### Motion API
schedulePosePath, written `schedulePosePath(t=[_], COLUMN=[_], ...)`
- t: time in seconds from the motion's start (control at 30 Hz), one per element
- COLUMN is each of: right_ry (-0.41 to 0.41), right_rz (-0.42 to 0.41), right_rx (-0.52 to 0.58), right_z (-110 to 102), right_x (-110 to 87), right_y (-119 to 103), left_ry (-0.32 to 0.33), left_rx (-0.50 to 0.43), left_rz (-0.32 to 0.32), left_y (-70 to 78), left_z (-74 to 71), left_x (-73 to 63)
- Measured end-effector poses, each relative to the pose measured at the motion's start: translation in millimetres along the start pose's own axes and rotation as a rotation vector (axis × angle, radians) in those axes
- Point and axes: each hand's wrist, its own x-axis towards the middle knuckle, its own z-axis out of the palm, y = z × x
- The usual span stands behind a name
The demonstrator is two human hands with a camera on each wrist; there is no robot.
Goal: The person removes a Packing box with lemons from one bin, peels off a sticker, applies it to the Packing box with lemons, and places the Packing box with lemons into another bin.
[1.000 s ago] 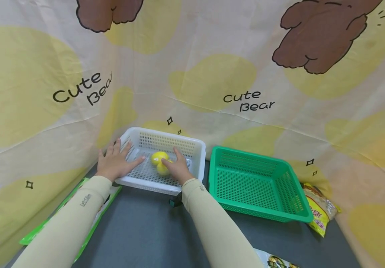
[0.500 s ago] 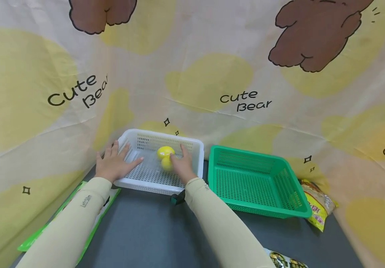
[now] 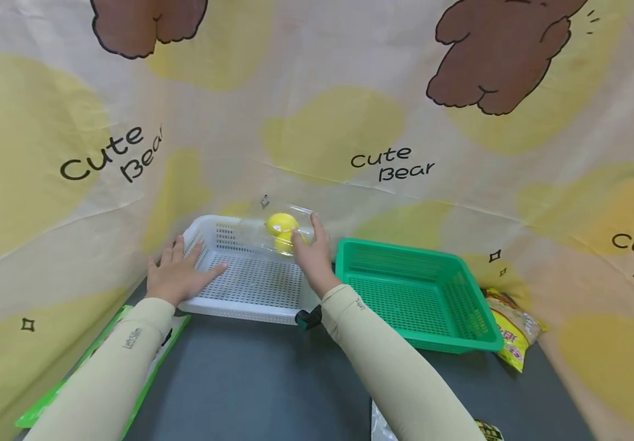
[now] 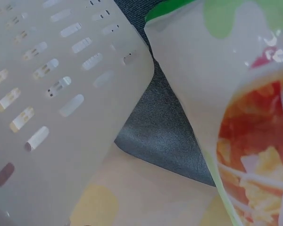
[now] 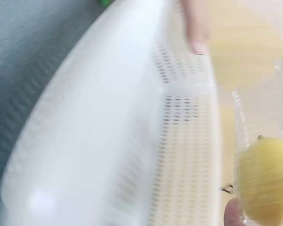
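Note:
My right hand [image 3: 315, 257] holds a clear plastic pack with two yellow lemons [image 3: 281, 225] inside, thumb on the near side. The pack is raised over the back right of the white basket [image 3: 239, 310]. In the right wrist view a lemon [image 5: 266, 181] shows through the wrap, with one fingertip [image 5: 233, 213] at its lower edge. My left hand [image 3: 177, 277] lies on the basket's left rim, fingers spread. The left wrist view shows the basket's slotted wall [image 4: 61, 94] but no hand.
A green basket [image 3: 405, 340] stands right of the white one. Beyond its right end lies a yellow snack bag [image 3: 514, 334]. A green-edged bag [image 3: 154, 367] lies under the left forearm, and a printed packet [image 3: 383, 422] sits by the right forearm. A patterned cloth hangs behind.
The right hand has lifted the lemon pack up from the basket's bottom, toward the back right. The left hand has stayed on the rim. The view has shifted slightly right.

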Motion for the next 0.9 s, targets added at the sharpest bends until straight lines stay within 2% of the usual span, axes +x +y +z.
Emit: schedulePosePath(t=[0.17, 0.37, 0.5, 0.67, 0.9], right_ry=[0.007, 0.043, 0.037, 0.040, 0.031], right_rz=[0.030, 0.058, 0.088, 0.136, 0.169], right_rx=[0.087, 0.172, 0.210, 0.223, 0.229], right_z=[-31.7, -70.9, -97.8, -133.3, -181.0], right_x=[5.6, 10.0, 7.6, -3.7, -38.1], right_y=[-14.6, -14.4, -15.2, -16.3, -8.1], left_ry=[-0.001, 0.003, 0.007, 0.001, -0.004], left_rx=[0.007, 0.020, 0.024, 0.017, 0.007], left_rz=[0.006, 0.004, 0.007, 0.005, 0.008], left_y=[-0.8, -3.4, 0.2, 2.0, -1.0], left_z=[0.4, 1.6, -1.1, -0.3, 2.8], left_x=[-2.1, -2.4, -3.0, -1.4, 2.2])
